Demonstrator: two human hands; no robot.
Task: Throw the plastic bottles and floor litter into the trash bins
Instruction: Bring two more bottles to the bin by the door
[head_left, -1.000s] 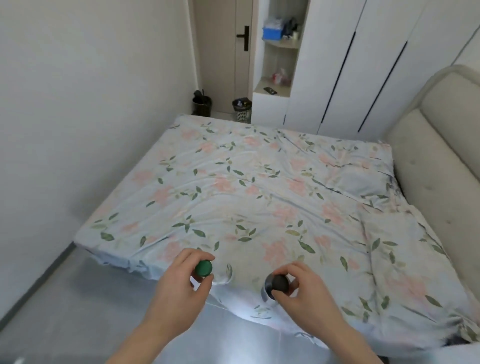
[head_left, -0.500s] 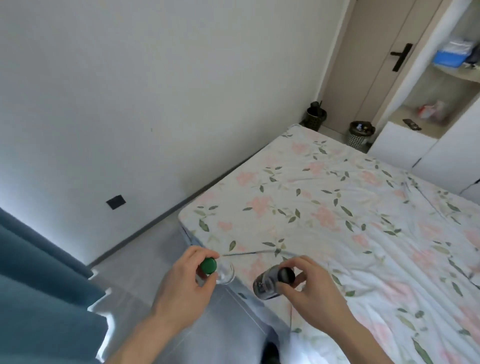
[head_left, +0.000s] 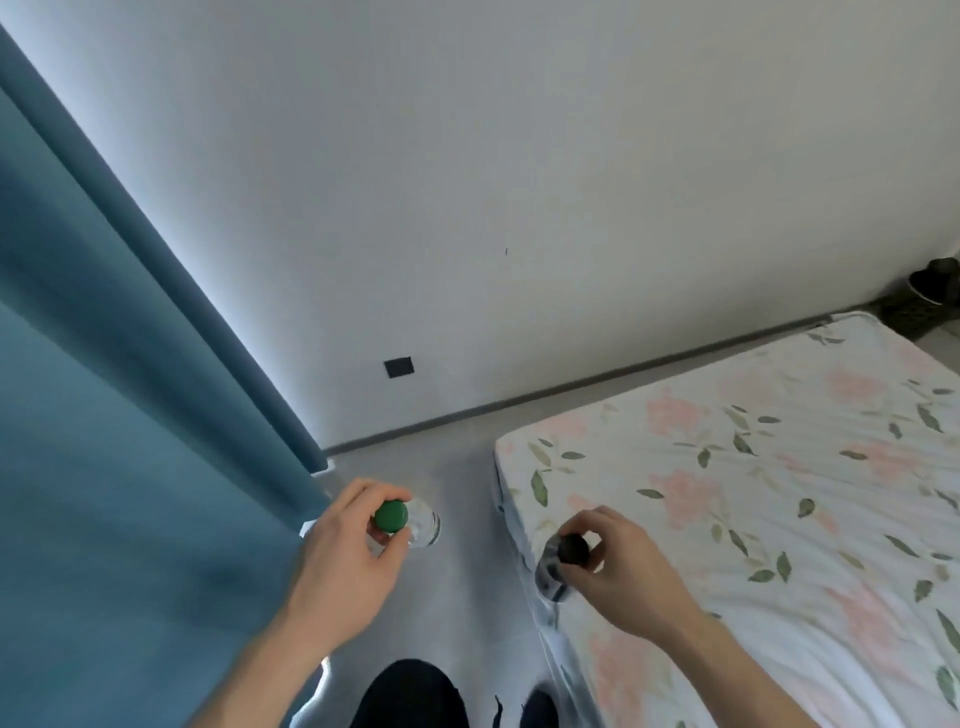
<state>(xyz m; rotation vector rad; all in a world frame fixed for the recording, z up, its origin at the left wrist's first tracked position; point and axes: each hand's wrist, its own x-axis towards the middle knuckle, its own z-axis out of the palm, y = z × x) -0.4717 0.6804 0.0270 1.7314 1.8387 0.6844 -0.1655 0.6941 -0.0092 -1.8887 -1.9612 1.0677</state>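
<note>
- Nearest the camera, dark trouser legs (head_left: 410, 693) show at the bottom edge, over the pale grey floor (head_left: 457, 483).
- The left hand (head_left: 345, 561) has its fingers curled round the neck of a clear bottle with a green cap (head_left: 391, 515); the bottle hangs below the hand over the floor strip between curtain and bed.
- The right hand (head_left: 618, 571) pinches the top of a second bottle with a dark cap (head_left: 573, 548); its body points down at the near corner of the bed and is mostly hidden by the fingers.
- Compared with half a second ago, the view has swung left: the door, shelves and wardrobe have gone from sight, and the curtain now fills the left side. Both hands keep the same grip on the same bottles, and the dark-capped bottle now hangs more steeply.
- No label or writing can be read on either bottle; both are blurred.
- The blue curtain (head_left: 104, 415) hangs on the left, just beside the left hand.
- The bed (head_left: 779, 493), under a floral sheet, takes up the right side.
- On the white wall (head_left: 519, 182) sits a dark socket plate (head_left: 399, 367), low down.
- Farthest off, at the right edge past the bed's far corner, stands a dark trash bin (head_left: 930, 296), partly cut off by the frame.
</note>
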